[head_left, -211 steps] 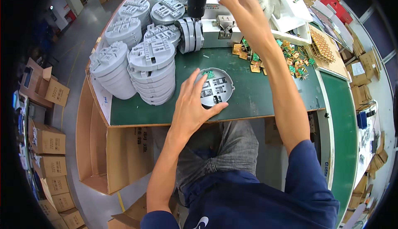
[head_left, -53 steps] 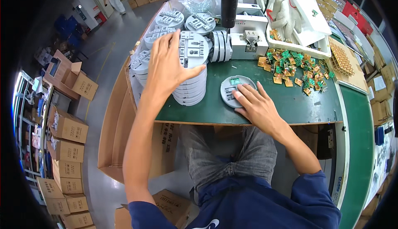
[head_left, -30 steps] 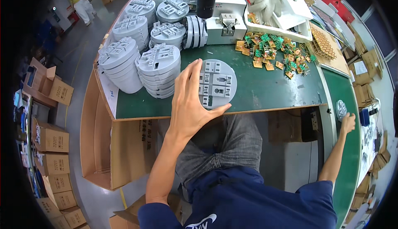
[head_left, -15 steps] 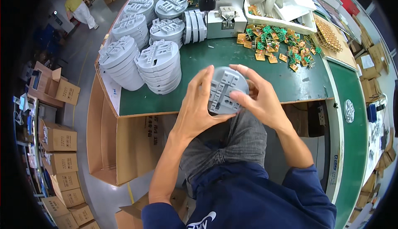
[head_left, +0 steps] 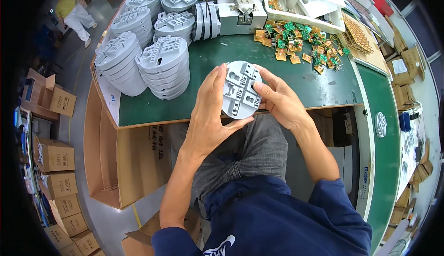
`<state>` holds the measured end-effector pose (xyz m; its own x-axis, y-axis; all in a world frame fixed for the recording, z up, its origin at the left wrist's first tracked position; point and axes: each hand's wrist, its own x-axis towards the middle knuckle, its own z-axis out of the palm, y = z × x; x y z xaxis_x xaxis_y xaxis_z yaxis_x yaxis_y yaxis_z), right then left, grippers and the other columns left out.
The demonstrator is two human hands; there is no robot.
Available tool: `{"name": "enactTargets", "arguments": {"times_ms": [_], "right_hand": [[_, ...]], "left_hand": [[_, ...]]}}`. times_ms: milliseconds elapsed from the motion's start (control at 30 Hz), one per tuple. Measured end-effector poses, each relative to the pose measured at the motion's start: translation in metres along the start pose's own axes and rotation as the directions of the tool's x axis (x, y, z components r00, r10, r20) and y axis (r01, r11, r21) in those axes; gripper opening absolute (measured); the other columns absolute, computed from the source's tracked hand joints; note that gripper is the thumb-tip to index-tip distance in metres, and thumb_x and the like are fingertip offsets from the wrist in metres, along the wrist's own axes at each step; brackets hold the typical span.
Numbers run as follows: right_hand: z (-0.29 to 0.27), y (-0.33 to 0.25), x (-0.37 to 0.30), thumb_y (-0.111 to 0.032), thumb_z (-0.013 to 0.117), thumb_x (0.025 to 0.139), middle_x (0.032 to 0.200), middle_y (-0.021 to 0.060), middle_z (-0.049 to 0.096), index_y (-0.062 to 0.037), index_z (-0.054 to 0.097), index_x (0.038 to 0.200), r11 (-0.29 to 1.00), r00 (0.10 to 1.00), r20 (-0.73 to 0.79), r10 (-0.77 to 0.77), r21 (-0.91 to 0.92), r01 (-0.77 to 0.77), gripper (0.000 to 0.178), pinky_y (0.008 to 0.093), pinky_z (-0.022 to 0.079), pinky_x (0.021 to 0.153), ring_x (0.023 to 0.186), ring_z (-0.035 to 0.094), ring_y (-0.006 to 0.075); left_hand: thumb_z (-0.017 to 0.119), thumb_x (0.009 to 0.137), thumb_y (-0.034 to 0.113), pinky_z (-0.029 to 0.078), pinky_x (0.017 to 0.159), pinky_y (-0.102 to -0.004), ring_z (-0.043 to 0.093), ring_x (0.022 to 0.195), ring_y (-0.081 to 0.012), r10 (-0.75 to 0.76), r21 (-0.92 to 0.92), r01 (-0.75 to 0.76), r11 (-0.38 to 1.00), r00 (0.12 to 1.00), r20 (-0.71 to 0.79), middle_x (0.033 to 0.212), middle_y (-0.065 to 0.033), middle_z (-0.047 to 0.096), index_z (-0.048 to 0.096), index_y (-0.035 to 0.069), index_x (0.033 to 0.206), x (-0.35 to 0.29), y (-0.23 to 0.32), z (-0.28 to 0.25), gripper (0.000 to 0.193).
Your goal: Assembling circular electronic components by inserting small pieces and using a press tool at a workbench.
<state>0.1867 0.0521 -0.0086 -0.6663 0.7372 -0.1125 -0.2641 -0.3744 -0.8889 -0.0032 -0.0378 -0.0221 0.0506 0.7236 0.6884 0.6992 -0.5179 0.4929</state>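
Between my two hands, over the bench's front edge, is a round grey plastic housing (head_left: 240, 90) with slots and raised blocks on the face toward me. My left hand (head_left: 210, 108) wraps its left and lower rim, thumb along the bottom. From the right, my right hand (head_left: 277, 96) grips the rim, its thumb pressed on the face near the upper right; its other fingers are partly hidden behind. Stacks of similar grey housings (head_left: 164, 68) stand to the left on the green bench (head_left: 208, 54). A pile of small orange and green circuit boards (head_left: 296, 43) lies at the right back.
A grey boxy machine (head_left: 242, 13) with a metal fixture stands at the back centre. Beside it is a white foam tray (head_left: 333, 20) with gloves. A cardboard box (head_left: 134, 163) sits below the bench at left. Another person (head_left: 74, 13) walks in the far left background.
The housing has turned in my hands and its face is now tilted more toward me. My right thumb has shifted up the face. The whole view has moved slightly.
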Motion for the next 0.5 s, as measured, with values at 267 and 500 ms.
{"name": "enactTargets", "arguments": {"times_ms": [267,500], "right_hand": [[-0.0036,0.0008,0.0011,-0.023,0.068,0.1,0.126,0.0037,0.066,-0.0079,0.045,0.15,0.998,0.999,0.042,-0.001,0.065,-0.001,0.057,0.0312,0.059,0.088,0.105,0.067,0.0121],[-0.0034,-0.0017,0.0005,-0.022,0.068,0.1,0.124,0.0039,0.066,-0.0083,0.045,0.15,0.998,0.999,0.044,0.009,0.059,-0.012,0.056,0.0305,0.059,0.086,0.105,0.066,0.0114]], "left_hand": [[0.093,0.068,0.021,0.041,0.114,-0.0498,0.043,0.141,-0.0413,0.058,-0.022,-0.059,0.998,0.998,-0.008,0.156,-0.0203,0.041,0.028,0.004,0.159,0.0022,0.0038,0.0005,0.113],[0.092,0.069,0.019,0.041,0.115,-0.0497,0.042,0.142,-0.0427,0.072,0.008,-0.072,0.997,0.997,-0.002,0.155,-0.0219,0.041,0.027,0.003,0.159,0.0016,0.0037,0.0008,0.112]]}}
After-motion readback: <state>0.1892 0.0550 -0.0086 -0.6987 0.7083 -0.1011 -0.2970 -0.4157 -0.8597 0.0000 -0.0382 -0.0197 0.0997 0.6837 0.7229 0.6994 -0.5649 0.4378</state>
